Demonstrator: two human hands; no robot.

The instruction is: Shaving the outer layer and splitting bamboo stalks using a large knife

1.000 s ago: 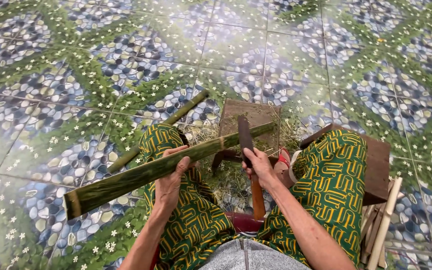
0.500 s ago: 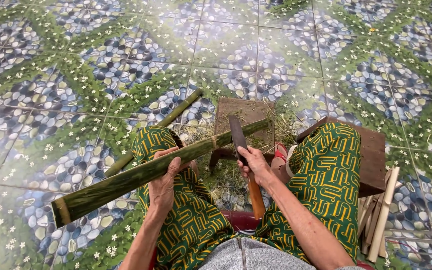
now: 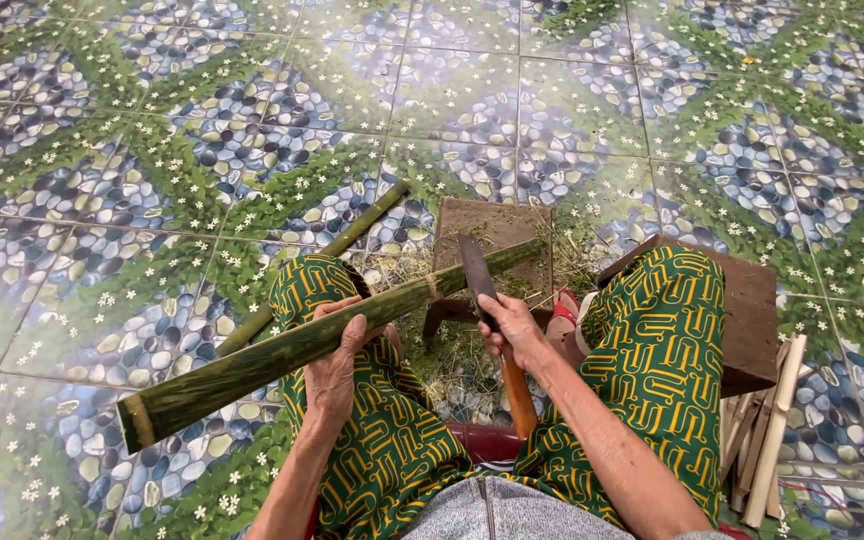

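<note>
My left hand [image 3: 337,352] grips a long green split bamboo piece [image 3: 252,362] that slants from lower left up to a small wooden block [image 3: 497,225] between my knees. My right hand [image 3: 514,330] is closed around a cleaver-like knife [image 3: 478,270] with an orange wooden handle. Its dark blade lies across the bamboo near the far end, over the block. Both forearms rest above my legs in green and yellow patterned trousers.
A second thin bamboo pole [image 3: 322,250] lies on the tiled floor behind my left knee. Shavings [image 3: 452,365] litter the floor between my legs. A brown wooden stool [image 3: 752,320] stands at right, with several pale bamboo strips [image 3: 767,440] beside it.
The blade has stayed on the bamboo near the block. The bamboo's near end has shifted slightly, and the view has moved a little.
</note>
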